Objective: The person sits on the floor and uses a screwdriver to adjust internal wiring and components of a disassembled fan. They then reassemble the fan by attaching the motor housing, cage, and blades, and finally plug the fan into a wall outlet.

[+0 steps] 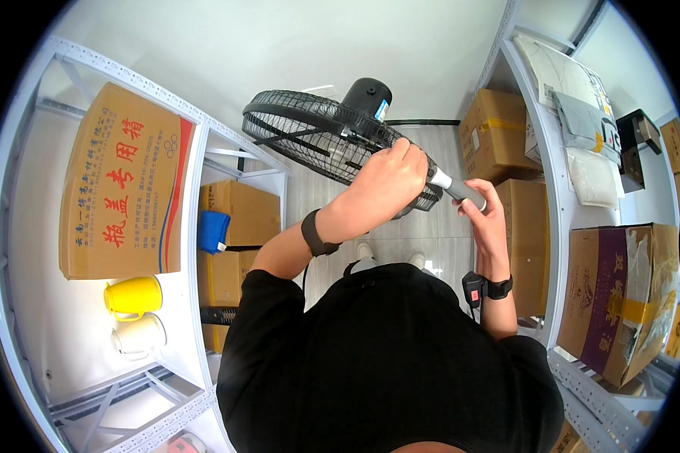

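A black fan point(317, 136) with a round wire cage and a motor housing stands tilted in front of me. My left hand point(394, 175) is closed in a fist against the cage's right side; what its fingers grip is hidden behind them. My right hand point(487, 219) pinches the end of a tool with a grey handle point(467, 194) and a white collar. The tool points left towards my left fist and the cage rim. Its head is not clearly visible, so its kind cannot be told.
Metal shelves point(193, 151) flank me. On the left one are a large cardboard box point(125, 189), a yellow jug point(134, 297) and a white jug point(140, 336). Boxes point(499, 132) and packages point(585, 121) fill the right side. A blue packet point(214, 231) lies near low boxes.
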Demonstrator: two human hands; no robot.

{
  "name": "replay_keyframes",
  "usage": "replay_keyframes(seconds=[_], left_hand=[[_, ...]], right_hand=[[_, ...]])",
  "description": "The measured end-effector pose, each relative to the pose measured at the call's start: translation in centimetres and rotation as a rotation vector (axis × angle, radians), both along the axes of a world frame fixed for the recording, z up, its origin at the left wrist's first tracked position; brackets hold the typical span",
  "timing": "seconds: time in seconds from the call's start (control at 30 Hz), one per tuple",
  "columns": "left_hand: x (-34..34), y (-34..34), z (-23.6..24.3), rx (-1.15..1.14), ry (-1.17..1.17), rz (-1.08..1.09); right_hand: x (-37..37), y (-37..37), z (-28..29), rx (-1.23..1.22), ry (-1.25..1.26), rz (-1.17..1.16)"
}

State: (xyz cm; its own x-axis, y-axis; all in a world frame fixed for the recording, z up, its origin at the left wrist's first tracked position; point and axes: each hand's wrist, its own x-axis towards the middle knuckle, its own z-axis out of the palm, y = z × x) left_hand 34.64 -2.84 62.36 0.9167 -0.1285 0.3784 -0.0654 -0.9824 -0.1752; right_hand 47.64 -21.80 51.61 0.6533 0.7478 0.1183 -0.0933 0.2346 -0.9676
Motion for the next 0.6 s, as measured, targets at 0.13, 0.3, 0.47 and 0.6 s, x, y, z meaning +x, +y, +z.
replay_keyframes(seconds=[0.13,0.3,0.47,0.6], left_hand=[[-0.2,0.0,0.1,-0.008,0.087,0.018],[-0.4,0.4,0.0,-0.105,0.023,-0.022],[-0.1,0.3,0.2,-0.146,-0.001,-0.032],[-0.3,0.3,0.4,-0.094,0.058,-0.008]], right_hand=[[-0.3,0.3,-0.2,0.032,-0.228,-0.112],[-0.8,0.7,1.5,-0.016,0.279,0.047],[0.9,-0.2,0.2,-0.109,0.228,0.183],[-0.2,0.5,0.4,-0.043,-0.127,-0.051]])
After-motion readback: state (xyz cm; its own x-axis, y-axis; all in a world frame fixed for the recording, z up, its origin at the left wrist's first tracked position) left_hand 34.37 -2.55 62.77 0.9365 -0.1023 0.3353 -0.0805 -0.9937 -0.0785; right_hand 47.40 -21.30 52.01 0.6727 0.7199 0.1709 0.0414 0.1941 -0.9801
